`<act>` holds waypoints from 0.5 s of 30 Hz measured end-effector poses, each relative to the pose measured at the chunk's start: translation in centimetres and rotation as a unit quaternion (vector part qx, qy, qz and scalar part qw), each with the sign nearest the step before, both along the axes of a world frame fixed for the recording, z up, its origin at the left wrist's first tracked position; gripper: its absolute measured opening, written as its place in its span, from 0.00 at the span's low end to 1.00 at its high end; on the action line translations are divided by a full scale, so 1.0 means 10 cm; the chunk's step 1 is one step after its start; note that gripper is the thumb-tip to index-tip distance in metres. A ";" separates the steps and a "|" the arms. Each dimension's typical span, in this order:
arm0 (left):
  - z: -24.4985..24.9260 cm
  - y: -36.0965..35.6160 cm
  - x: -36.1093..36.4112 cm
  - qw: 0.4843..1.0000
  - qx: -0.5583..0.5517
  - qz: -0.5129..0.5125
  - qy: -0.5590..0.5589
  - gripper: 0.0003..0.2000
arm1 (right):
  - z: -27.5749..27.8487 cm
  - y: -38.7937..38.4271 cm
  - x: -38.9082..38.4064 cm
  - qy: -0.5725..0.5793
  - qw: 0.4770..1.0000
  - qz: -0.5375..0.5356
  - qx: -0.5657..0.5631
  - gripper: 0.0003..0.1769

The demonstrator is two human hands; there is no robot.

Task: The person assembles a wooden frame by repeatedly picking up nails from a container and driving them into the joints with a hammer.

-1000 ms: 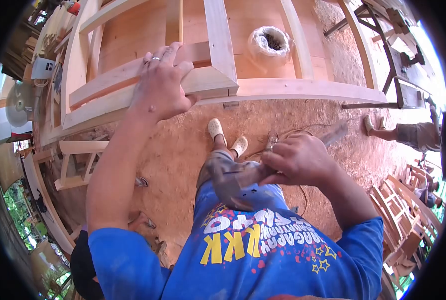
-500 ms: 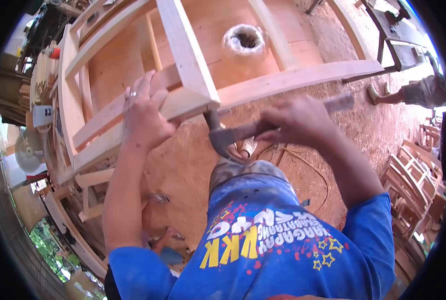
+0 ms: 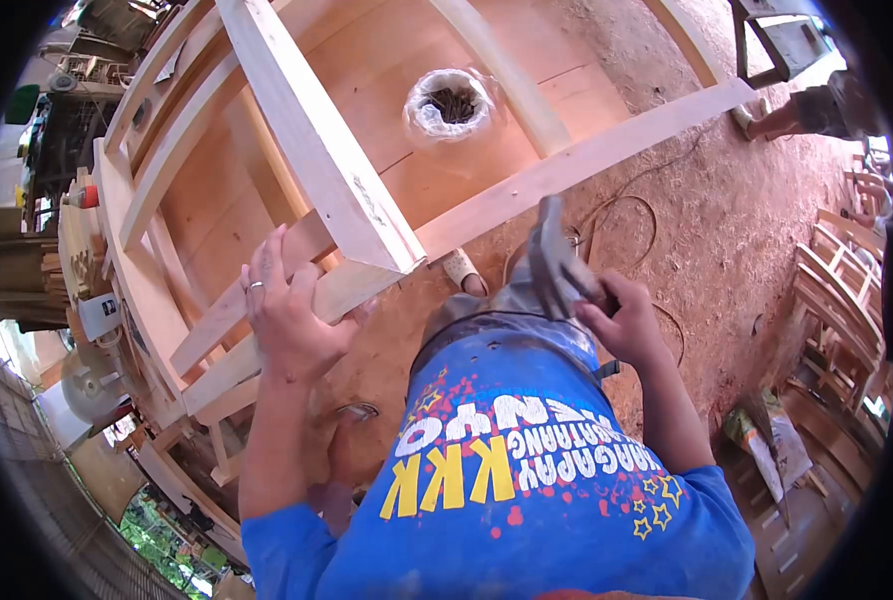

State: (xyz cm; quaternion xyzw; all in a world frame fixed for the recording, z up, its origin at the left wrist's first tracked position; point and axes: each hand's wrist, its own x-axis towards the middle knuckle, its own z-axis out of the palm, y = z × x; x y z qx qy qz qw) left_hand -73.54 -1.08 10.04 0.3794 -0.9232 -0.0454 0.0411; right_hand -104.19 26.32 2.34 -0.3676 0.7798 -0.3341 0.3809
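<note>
My right hand [image 3: 622, 322] is closed around the handle of a claw hammer [image 3: 555, 262]. The hammer is held above my lap, apart from the wood. My left hand [image 3: 295, 315] lies against the lower rail [image 3: 342, 287] of a pale wooden frame [image 3: 302, 130], fingers stretched and spread, a ring on one of them. Just right of that hand, the rail meets a thick slanted post [image 3: 327, 165] at a corner. A long rail [image 3: 587, 165] runs from near this corner to the upper right.
A plastic bag [image 3: 452, 105] with dark contents, perhaps nails, sits on the flat wooden panel [image 3: 387, 60] inside the frame. Wooden frame parts [image 3: 842, 290] are stacked at right. Another person's leg [image 3: 782, 120] shows upper right. A cord [image 3: 652, 240] lies on the dusty floor.
My right hand has drawn the hammer back from the frame's corner, down and toward my body. My left hand stays at the rail. The view has shifted slightly.
</note>
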 end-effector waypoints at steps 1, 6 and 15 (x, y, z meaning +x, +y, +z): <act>0.01 -0.01 -0.02 1.000 0.007 0.001 0.008 0.29 | 0.01 -0.06 -0.03 -0.010 0.999 -0.025 -0.020 0.21; 0.10 -0.11 -0.11 0.999 0.035 0.000 0.024 0.28 | 0.04 -0.54 -0.39 -0.034 0.993 -0.024 -0.115 0.16; 0.24 0.00 -0.31 0.991 0.083 0.106 0.018 0.23 | 0.33 -1.45 -1.37 -0.121 0.981 0.142 -0.055 0.18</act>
